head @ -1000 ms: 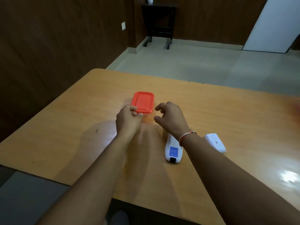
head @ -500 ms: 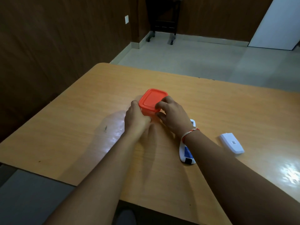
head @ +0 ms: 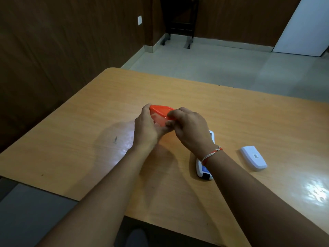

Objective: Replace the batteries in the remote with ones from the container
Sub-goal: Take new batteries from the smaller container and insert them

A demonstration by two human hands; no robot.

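A small container with an orange lid point(head: 161, 112) is held between both hands above the wooden table point(head: 231, 111). My left hand point(head: 146, 126) cups its body from the left and below. My right hand point(head: 189, 128) grips the lid's near right edge with thumb and fingers. The container's contents are hidden. A white remote point(head: 204, 168) lies face down on the table under my right wrist, partly covered by it. Its white battery cover point(head: 253, 158) lies apart, to the right.
The table's near edge point(head: 62, 195) runs close to my body and its left corner is rounded. Past the far edge are a tiled floor point(head: 213, 65), wood-panelled walls and a dark stand point(head: 178, 24) on wheels.
Both hands have closed on the container and lifted it, tilted, off the table; a second ago they were only reaching it. The view has shifted left.
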